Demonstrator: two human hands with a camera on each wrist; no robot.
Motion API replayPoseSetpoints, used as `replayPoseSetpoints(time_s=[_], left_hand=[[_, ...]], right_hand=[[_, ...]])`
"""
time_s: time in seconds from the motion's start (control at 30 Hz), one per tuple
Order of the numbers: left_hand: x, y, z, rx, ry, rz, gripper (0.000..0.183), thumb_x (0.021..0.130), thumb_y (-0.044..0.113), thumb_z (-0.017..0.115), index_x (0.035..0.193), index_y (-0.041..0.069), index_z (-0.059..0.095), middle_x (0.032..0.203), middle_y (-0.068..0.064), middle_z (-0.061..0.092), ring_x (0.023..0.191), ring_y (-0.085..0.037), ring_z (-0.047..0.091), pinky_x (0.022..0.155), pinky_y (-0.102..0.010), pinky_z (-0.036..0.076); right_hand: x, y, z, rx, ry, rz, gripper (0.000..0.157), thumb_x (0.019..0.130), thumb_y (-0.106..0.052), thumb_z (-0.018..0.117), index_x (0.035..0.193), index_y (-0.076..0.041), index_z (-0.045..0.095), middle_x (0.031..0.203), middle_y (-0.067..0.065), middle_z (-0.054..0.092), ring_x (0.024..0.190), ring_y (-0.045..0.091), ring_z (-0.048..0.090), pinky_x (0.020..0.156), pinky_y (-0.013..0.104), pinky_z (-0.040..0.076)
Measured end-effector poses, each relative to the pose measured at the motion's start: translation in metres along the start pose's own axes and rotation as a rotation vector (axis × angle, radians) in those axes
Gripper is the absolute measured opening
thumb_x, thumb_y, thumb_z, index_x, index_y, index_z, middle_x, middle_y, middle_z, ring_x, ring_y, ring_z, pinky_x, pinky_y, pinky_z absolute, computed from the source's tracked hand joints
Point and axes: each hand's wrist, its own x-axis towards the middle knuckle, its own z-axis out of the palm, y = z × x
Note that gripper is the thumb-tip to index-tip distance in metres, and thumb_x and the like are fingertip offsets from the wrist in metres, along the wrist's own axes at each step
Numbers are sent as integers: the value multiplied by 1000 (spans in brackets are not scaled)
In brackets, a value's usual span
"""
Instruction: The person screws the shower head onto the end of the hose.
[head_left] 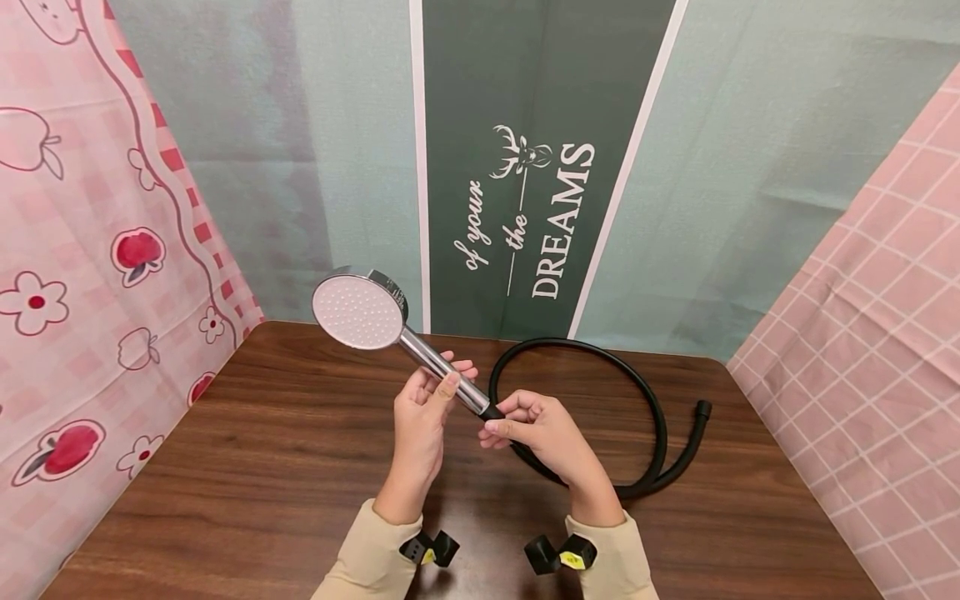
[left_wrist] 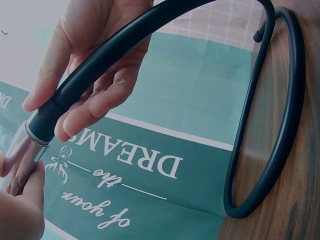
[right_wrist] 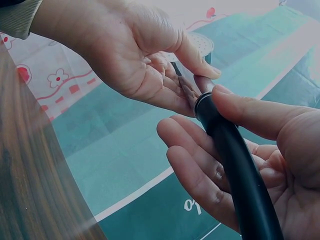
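Note:
My left hand (head_left: 426,408) holds a chrome shower head (head_left: 358,312) by its handle, thumb along the near side. The round white spray face is tilted toward me at the upper left. My right hand (head_left: 542,429) pinches the connector end of a black shower hose (head_left: 652,400) between thumb and fingers. That connector (left_wrist: 47,117) meets the bottom of the handle in the left wrist view, in line with it. In the right wrist view a thin rim shows at the joint, and the hose (right_wrist: 245,185) runs down across my right palm.
The hose loops over the brown wooden table (head_left: 225,467), its other end fitting (head_left: 702,409) lying at the right. A green and teal printed cloth (head_left: 525,75) stands behind. Pink patterned cloths flank the table, fruit print (head_left: 67,250) left and grid (head_left: 885,333) right.

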Motion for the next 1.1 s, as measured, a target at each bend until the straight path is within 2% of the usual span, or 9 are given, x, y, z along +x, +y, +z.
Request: replayPoseSetpoints(time_s=[0.53, 0.83, 1.0, 1.1], left_hand=[[0, 0, 0, -11, -1, 1, 28, 98, 2, 58, 125, -2, 53, 99, 2, 75, 95, -13, 74, 92, -28, 57], [0, 0, 0, -2, -4, 3, 29, 98, 2, 59, 125, -2, 54, 99, 3, 75, 96, -13, 74, 93, -28, 57], [0, 0, 0, -6, -5, 3, 28, 98, 2, 58, 125, -2, 54, 99, 3, 75, 96, -12, 74, 93, -28, 57], [0, 0, 0, -13, -4, 6, 27, 98, 1, 58, 124, -1, 54, 99, 2, 75, 96, -12, 74, 93, -28, 57]], right_hand=[[0, 0, 0, 2, -2, 3, 28, 92, -10, 69, 102, 13, 57, 93, 37, 69, 76, 12, 75, 75, 38, 62], [0, 2, -1, 1, -11, -4, 28, 93, -10, 69, 102, 14, 58, 93, 38, 69, 76, 12, 75, 78, 49, 61], [0, 2, -1, 4, -14, -5, 28, 93, -10, 69, 102, 14, 58, 93, 38, 69, 76, 12, 75, 77, 49, 61], [0, 2, -1, 8, -18, -7, 29, 93, -10, 69, 102, 14, 58, 93, 39, 69, 76, 12, 75, 76, 43, 62]])
